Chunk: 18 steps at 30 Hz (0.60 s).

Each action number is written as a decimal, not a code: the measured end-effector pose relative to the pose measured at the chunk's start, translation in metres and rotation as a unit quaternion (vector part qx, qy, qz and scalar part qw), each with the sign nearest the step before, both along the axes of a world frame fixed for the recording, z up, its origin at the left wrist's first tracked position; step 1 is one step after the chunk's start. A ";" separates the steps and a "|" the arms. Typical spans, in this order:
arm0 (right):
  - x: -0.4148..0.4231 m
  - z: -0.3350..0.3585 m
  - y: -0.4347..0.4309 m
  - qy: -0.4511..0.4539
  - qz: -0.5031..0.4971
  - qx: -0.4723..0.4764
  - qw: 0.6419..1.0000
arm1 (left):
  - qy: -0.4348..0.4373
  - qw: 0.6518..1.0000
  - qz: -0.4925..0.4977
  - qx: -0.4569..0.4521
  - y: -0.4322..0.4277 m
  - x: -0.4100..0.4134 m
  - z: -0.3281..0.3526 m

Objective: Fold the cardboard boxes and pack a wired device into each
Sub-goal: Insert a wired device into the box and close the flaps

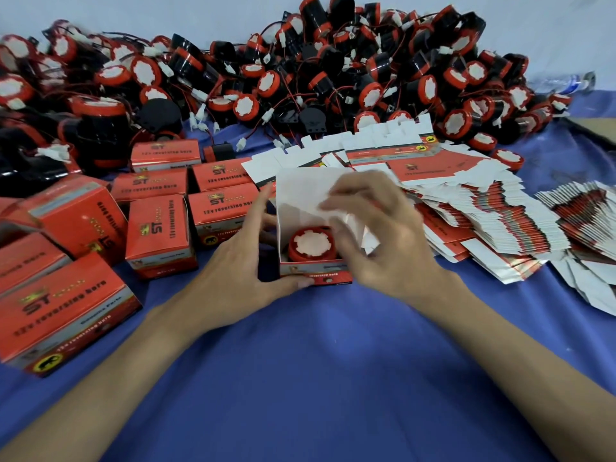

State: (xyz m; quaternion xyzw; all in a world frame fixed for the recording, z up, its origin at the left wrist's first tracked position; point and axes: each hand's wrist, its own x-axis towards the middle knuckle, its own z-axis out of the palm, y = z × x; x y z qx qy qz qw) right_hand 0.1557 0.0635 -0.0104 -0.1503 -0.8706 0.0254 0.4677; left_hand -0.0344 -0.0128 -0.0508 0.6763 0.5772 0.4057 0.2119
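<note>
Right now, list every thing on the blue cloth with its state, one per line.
Red cardboard box in the hands: top open, lid flap up.
Round red wired device: seated inside that box.
Left hand: grips the box's left side.
Right hand: at the right flap, blurred.
Closed red boxes: shut.
Flat cardboard blanks: unfolded, fanned in stacks.
Loose red-and-black devices: heaped, unboxed.

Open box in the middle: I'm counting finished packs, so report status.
Left hand grips the box. Right hand at its side flap, blurred, grip unclear. Device sits inside, lid up. Nothing else over the opening.
</note>
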 end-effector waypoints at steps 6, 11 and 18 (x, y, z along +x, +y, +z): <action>0.003 -0.013 0.016 0.086 0.051 -0.208 0.973 | 0.032 0.998 -0.008 0.052 -0.004 0.001 0.000; -0.004 -0.022 0.011 0.070 0.098 -0.322 0.939 | 0.084 0.995 -0.032 0.048 -0.001 -0.001 -0.001; -0.009 -0.020 0.006 0.053 -0.044 -0.151 0.986 | 0.050 0.994 -0.027 0.091 0.000 0.006 0.000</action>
